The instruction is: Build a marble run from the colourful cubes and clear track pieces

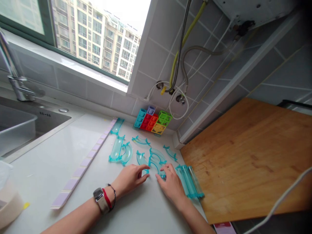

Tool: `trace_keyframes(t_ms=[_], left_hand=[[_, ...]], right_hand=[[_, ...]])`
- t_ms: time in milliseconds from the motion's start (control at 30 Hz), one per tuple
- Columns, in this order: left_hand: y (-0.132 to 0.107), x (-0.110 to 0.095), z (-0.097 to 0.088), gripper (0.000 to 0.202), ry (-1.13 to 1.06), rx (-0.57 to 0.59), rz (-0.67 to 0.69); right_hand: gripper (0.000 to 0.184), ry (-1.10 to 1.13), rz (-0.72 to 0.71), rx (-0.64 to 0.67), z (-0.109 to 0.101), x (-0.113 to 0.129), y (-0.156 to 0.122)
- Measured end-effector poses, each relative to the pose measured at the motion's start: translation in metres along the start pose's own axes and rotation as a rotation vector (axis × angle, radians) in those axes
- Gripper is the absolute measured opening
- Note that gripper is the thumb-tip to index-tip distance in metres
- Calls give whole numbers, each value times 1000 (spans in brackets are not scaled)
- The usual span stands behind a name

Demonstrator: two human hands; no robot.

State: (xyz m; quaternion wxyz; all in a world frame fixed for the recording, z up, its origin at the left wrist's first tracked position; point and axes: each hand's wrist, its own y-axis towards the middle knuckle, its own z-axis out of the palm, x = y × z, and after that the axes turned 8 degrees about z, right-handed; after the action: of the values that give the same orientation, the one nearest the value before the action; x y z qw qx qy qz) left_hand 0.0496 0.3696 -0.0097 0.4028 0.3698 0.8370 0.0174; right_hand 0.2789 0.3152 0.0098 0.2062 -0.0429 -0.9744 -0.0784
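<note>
Several clear teal curved and straight track pieces (121,150) lie spread on the white counter (48,165). My left hand (131,177) rests palm down with its fingers reaching to a curved teal piece (140,158). My right hand (172,183) lies beside it, fingertips pinched on another curved teal track piece (157,161). A stack of straight teal track pieces (190,182) lies just right of my right hand. A cluster of coloured grid blocks (153,121) in blue, red, green, yellow and purple leans against the tiled wall behind the pieces.
A long lilac strip (85,162) lies diagonally on the counter to the left. A steel sink (17,126) and tap (14,81) are at far left. A wooden board (248,156) fills the right side. Hoses and pipes (177,65) hang on the wall. A white cable (280,198) crosses the lower right.
</note>
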Motion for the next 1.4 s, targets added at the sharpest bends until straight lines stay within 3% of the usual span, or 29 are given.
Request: trace_keyframes(t_ms=[233, 533, 800, 1067, 1267, 1400], left_hand=[[1, 2, 1, 21, 76, 60, -40], [3, 0, -4, 19, 48, 91, -64], [3, 2, -4, 25, 24, 46, -44], [3, 12, 0, 24, 56, 25, -34], [2, 10, -2, 27, 0, 4, 24], [2, 9, -3, 33, -66, -105, 24]], right_hand=[[14, 123, 11, -15, 9, -9, -3], [10, 176, 9, -67, 16, 0, -2], [10, 192, 22, -106, 25, 3, -3], [26, 239, -134, -71, 18, -6, -25], [54, 264, -237, -81, 15, -8, -40], [43, 312, -198, -172, 15, -15, -57]])
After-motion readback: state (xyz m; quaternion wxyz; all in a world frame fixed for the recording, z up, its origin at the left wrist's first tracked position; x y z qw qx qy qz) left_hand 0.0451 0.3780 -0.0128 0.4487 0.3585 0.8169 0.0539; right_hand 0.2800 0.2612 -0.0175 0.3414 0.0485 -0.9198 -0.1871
